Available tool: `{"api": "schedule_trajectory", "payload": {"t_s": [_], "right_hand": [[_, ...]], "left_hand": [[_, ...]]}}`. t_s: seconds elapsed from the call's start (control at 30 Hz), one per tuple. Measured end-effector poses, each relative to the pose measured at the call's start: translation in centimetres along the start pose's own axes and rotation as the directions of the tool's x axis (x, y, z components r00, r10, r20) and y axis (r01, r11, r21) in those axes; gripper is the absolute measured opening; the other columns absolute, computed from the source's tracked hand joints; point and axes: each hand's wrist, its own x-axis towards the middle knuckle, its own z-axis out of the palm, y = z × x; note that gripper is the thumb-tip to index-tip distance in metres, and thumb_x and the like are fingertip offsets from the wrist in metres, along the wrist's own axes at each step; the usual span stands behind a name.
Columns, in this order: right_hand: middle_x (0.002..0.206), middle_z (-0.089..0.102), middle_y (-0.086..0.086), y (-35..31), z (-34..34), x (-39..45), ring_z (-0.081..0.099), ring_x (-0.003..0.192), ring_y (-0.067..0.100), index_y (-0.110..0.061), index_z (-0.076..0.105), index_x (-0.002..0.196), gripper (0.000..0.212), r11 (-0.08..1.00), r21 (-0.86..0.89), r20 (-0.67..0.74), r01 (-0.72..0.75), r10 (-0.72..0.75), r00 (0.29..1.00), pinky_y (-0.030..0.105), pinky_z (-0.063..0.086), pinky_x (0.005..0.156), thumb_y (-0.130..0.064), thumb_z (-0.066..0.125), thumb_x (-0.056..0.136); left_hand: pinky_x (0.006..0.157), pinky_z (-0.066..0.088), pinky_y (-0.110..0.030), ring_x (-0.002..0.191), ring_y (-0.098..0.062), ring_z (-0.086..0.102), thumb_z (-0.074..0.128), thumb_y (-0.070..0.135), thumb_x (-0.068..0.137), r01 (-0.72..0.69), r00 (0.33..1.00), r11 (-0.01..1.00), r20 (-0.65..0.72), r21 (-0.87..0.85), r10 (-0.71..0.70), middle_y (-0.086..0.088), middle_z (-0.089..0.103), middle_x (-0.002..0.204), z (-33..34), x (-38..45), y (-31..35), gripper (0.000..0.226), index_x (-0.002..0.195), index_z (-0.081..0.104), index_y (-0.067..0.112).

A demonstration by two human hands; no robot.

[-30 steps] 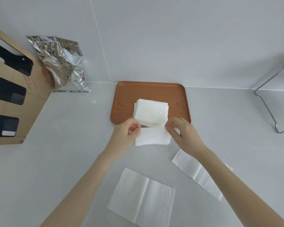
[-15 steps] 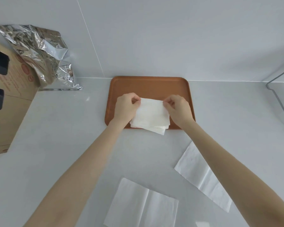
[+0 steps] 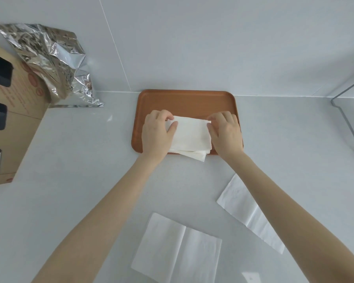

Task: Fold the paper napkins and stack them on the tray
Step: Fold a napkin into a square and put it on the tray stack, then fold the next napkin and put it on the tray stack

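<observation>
left hand (image 3: pixel 156 133) pinching top napkin (image 3: pixel 190 133) far-left corner | right hand (image 3: pixel 226 132) pinching far-right corner | stack on tray (image 3: pixel 184 101) near edge | two unfolded napkins (image 3: pixel 178 248) on surface (image 3: pixel 90 160) near edge

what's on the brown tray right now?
On the brown rectangular tray sits a stack of folded white paper napkins, overhanging its near edge. The left hand and right hand pinch the top napkin's far corners. Layer count is hidden.
</observation>
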Motion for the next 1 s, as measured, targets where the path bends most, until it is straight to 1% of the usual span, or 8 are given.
{"api": "schedule_trajectory", "payload": {"t_s": [0.07, 0.17, 0.3, 0.47, 0.67, 0.8, 0.9, 1.0], "right_hand": [[0.100, 0.060, 0.014, -0.7, -1.6, -1.4, 0.055, 0.085, 0.029, -0.008, 0.060, 0.097, 0.013, 0.997, 0.081, 0.042, 0.016, -0.019, 0.999, 0.040, 0.048, 0.074, -0.007, 0.054, 0.086], [0.088, 0.064, 0.009, -1.9, -4.1, -4.6, 0.056, 0.067, 0.019, -0.012, 0.061, 0.091, 0.008, 0.977, 0.213, 0.186, -0.027, -0.013, 0.982, 0.031, 0.047, 0.065, -0.010, 0.056, 0.085], [0.070, 0.064, -0.007, -3.2, -6.7, -11.5, 0.055, 0.066, 0.006, -0.015, 0.061, 0.087, 0.007, 0.938, 0.329, 0.312, -0.109, 0.001, 0.950, 0.017, 0.043, 0.061, -0.009, 0.060, 0.083], [0.071, 0.064, -0.003, -3.1, -7.3, -19.9, 0.055, 0.067, 0.012, -0.020, 0.061, 0.083, 0.013, 0.928, 0.339, 0.421, -0.155, -0.003, 0.907, 0.021, 0.044, 0.060, -0.008, 0.066, 0.080], [0.071, 0.059, -0.013, -2.4, -6.8, -26.0, 0.052, 0.065, -0.002, -0.022, 0.065, 0.077, 0.005, 0.958, 0.281, 0.596, -0.050, -0.133, 0.792, 0.008, 0.040, 0.065, -0.018, 0.068, 0.076], [0.084, 0.067, -0.003, -1.9, -6.5, -27.6, 0.057, 0.072, 0.008, -0.022, 0.066, 0.080, 0.007, 0.974, 0.189, 0.672, 0.123, -0.220, 0.707, 0.025, 0.048, 0.067, -0.027, 0.066, 0.076], [0.083, 0.064, 0.000, -1.4, -6.4, -28.0, 0.058, 0.071, 0.017, -0.019, 0.063, 0.080, 0.009, 0.966, 0.122, 0.659, 0.227, -0.249, 0.710, 0.028, 0.046, 0.063, -0.028, 0.062, 0.077], [0.072, 0.061, 0.000, -1.4, -6.1, -28.2, 0.055, 0.062, 0.019, -0.019, 0.059, 0.073, 0.012, 0.943, 0.092, 0.623, 0.319, -0.304, 0.720, 0.025, 0.044, 0.057, -0.025, 0.051, 0.081]], "left_hand": [[0.075, 0.042, -0.037, 0.087, -0.028, 0.051, 0.061, 0.017, 0.079, -0.074, 0.997, 0.997, 0.038, 0.008, 0.073, -0.010, 0.063, 0.090, -0.6, -2.3, 1.2, 0.003, 0.080, 0.064, 0.014], [0.075, 0.040, -0.031, 0.087, -0.024, 0.050, 0.063, 0.016, 0.078, -0.167, 0.956, 0.983, 0.233, -0.070, 0.179, -0.008, 0.066, 0.087, -0.5, -6.6, 2.6, 0.005, 0.078, 0.068, 0.016], [0.073, 0.037, -0.027, 0.084, -0.020, 0.046, 0.061, 0.016, 0.080, -0.204, 0.850, 0.971, 0.469, -0.124, 0.239, -0.008, 0.066, 0.088, 0.2, -12.3, 3.1, 0.010, 0.086, 0.069, 0.015], [0.079, 0.046, -0.041, 0.095, -0.024, 0.048, 0.059, 0.018, 0.079, -0.242, 0.680, 0.967, 0.698, -0.079, 0.227, -0.009, 0.064, 0.094, 0.3, -16.2, 3.5, 0.012, 0.087, 0.067, 0.012], [0.084, 0.045, -0.037, 0.100, -0.023, 0.046, 0.061, 0.023, 0.081, -0.316, 0.636, 0.947, 0.729, -0.052, 0.252, -0.008, 0.061, 0.102, 0.7, -18.7, 3.6, 0.020, 0.100, 0.066, 0.020], [0.081, 0.044, -0.037, 0.098, -0.023, 0.046, 0.057, 0.017, 0.082, -0.381, 0.645, 0.924, 0.709, -0.026, 0.286, -0.007, 0.061, 0.101, 0.8, -19.2, 3.6, 0.020, 0.100, 0.066, 0.019], [0.078, 0.044, -0.039, 0.096, -0.026, 0.048, 0.055, 0.015, 0.083, -0.443, 0.662, 0.896, 0.674, -0.001, 0.328, -0.008, 0.064, 0.096, 0.6, -19.6, 3.5, 0.014, 0.089, 0.068, 0.015], [0.072, 0.038, -0.032, 0.094, -0.025, 0.049, 0.056, 0.017, 0.084, -0.443, 0.683, 0.896, 0.644, -0.008, 0.344, -0.008, 0.064, 0.094, 0.7, -19.8, 3.0, 0.012, 0.085, 0.067, 0.013]]}}
